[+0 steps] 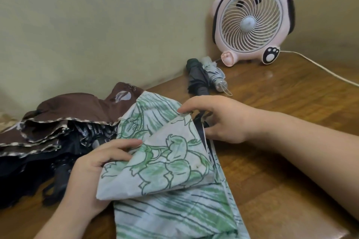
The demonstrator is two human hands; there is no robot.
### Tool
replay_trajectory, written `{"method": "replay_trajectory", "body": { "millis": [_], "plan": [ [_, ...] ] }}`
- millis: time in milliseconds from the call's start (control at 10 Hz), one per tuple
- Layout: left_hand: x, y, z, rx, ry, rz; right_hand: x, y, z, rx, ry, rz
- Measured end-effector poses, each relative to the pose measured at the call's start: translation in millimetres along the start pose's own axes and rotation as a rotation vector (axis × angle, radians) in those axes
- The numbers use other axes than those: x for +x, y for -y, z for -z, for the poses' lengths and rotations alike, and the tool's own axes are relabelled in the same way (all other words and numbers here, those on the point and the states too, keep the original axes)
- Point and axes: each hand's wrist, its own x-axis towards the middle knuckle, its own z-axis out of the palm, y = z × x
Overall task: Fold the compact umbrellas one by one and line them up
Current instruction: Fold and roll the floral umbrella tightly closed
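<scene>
At the far left we saw a heap of unfolded umbrellas on the wooden table (281, 106). A brown umbrella (73, 110) with a pale trimmed edge lay on top, and a black umbrella (38, 170) was spread beneath it towards the table's near edge. Just right of that heap, the left hand (97, 163) had its fingers curled, with thumb and forefinger pinching a fold of the green-and-white floral umbrella (165, 161).

That umbrella lay in the middle foreground, its canopy loose and creased. One triangular panel was lifted between the two hands, and the rest trailed down to the bottom of the view. Its upper part overlapped the brown umbrella's edge, and a dark lining showed along its right side.

The right hand (219, 120) gripped the canopy's upper right edge, forefinger and thumb closed on the cloth near a rib tip. Its other fingers were curled in beside the dark lining. The forearm reached in from the right, above the table.

Further back, near the wall (97, 24), two folded umbrellas lay side by side and touching. One was a dark grey umbrella (196, 77), and to its right lay a white patterned umbrella (213, 75) with a silver handle and a wrist loop. Behind them stood a pink panda-shaped desk fan (252, 19). Its white cord (320, 67) ran off across the table to the right.
</scene>
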Motion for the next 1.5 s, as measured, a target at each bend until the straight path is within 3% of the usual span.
{"method": "replay_trajectory", "body": {
  "millis": [100,200,300,400,600,800,900,1000,1100,1200,1300,1400,1500],
  "plan": [
    [10,9,13,-0.012,-0.065,0.119,1,3,1,0.031,0.019,-0.024],
    [23,75,49,-0.190,0.112,0.413,3,3,0,0.019,0.029,-0.070],
    [-2,42,18,0.058,0.071,0.054,7,2,1,-0.003,0.056,-0.129],
    [-11,-10,-27,0.072,-0.185,-0.102,9,0,2,0.040,0.071,-0.150],
    [-22,-4,-19,-0.199,-0.252,-0.109,7,-2,4,0.076,0.020,-0.087],
    [-21,-10,-11,0.114,-0.310,-0.244,6,-5,2,0.079,0.013,-0.024],
    [-13,-16,14,-0.041,0.132,-0.321,6,-6,2,0.103,0.017,-0.039],
    [-18,-1,17,0.230,0.182,-0.464,5,-6,5,0.130,0.041,-0.064],
    [-36,-23,3,0.103,0.003,-0.387,5,-8,8,0.111,0.072,-0.086],
    [-43,-27,8,0.099,0.065,-0.253,6,-9,9,0.112,0.077,-0.100],
    [-39,12,42,0.295,0.309,-0.024,5,-8,10,0.111,0.083,-0.082],
    [-32,18,55,0.297,0.218,0.032,5,-7,11,0.109,0.077,-0.051],
    [-18,-49,-1,0.297,-0.109,-0.152,5,-9,10,0.104,0.074,-0.029]
  ]
}}
